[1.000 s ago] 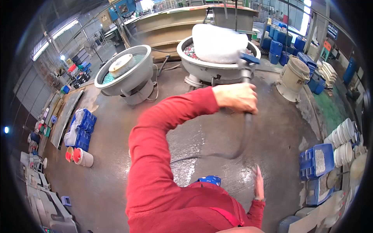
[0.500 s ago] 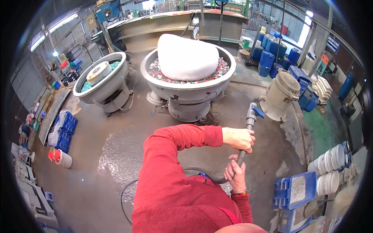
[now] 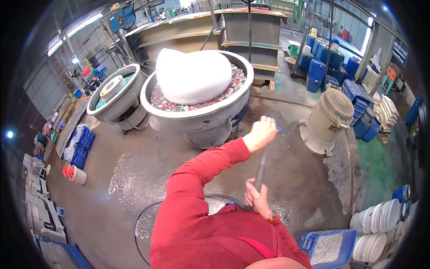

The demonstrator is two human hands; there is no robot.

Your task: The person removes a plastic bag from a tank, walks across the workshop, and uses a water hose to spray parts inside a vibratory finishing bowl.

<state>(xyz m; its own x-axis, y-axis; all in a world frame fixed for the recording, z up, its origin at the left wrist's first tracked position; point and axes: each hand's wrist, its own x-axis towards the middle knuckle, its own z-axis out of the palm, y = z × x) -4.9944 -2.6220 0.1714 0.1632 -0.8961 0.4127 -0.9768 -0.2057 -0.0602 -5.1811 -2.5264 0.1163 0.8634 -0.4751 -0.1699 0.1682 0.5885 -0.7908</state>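
My left hand (image 3: 261, 133) is closed around the valve end of a grey hose, and a bit of the valve's blue handle (image 3: 278, 129) pokes out past the fingers. Most of the valve is hidden by that hand. Lower down, my right hand (image 3: 258, 197), with a beaded bracelet at the wrist, grips the hose (image 3: 261, 170), which runs back past my waist to the floor. Ahead on the left stands a round tub (image 3: 197, 113) full of small red, green and white pieces. A big smooth white mound (image 3: 195, 76), like foam, covers its middle.
A second tub (image 3: 120, 113) with green pieces stands left. At right are a beige motor-like drum (image 3: 329, 117), blue barrels (image 3: 316, 71), stacked white buckets (image 3: 376, 217) and a blue crate (image 3: 349, 251) of pale pieces. The floor (image 3: 148, 170) is wet; a hose loop lies there.
My left hand has moved up and left, from the pipe to the valve. My right hand has closed round the hose. The view has turned right, shifting the tubs left.
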